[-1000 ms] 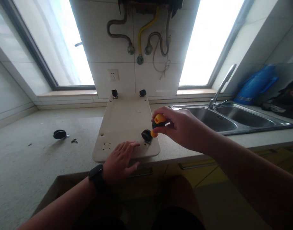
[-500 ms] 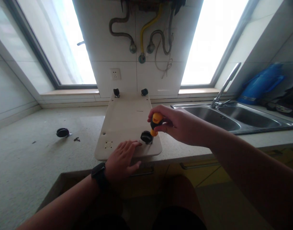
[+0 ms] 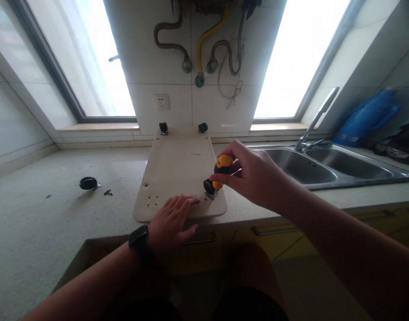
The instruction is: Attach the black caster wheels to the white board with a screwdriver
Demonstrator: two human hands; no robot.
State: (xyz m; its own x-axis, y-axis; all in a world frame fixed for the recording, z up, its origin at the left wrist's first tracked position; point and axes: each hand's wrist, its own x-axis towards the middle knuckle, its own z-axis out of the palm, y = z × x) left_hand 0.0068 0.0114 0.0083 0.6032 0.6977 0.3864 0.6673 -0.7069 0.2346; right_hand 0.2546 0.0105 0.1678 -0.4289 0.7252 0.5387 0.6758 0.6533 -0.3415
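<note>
The yellow-and-black screwdriver (image 3: 223, 163) is standing over the near-right caster (image 3: 209, 186), on the white board (image 3: 174, 165) that is lying on the table (image 3: 34, 223). The right hand (image 3: 247, 171) is gripping the handle between thumb and fingers; the tip (whatever shape it has) is hiding from view. The left hand (image 3: 171, 218) is holding nothing: its fingers are lying outstretched on the board's near edge.

The work is probably standing partway. Three casters are sitting on the board, while its near-left corner is showing four bare holes (image 3: 153, 201). How firmly the near-right caster is being held cannot be told.

The casters are numbering four: the near-right one, the far-left caster (image 3: 163, 128) and far-right caster (image 3: 202, 128) near the wall, and one loose caster (image 3: 88, 183) that is resting on the table, left of the board. Just beside it, some screw-like bits (image 3: 108, 192) are lying, too small for counting. Farther out, one sink (image 3: 334, 180) with two basins is filling the right side.
</note>
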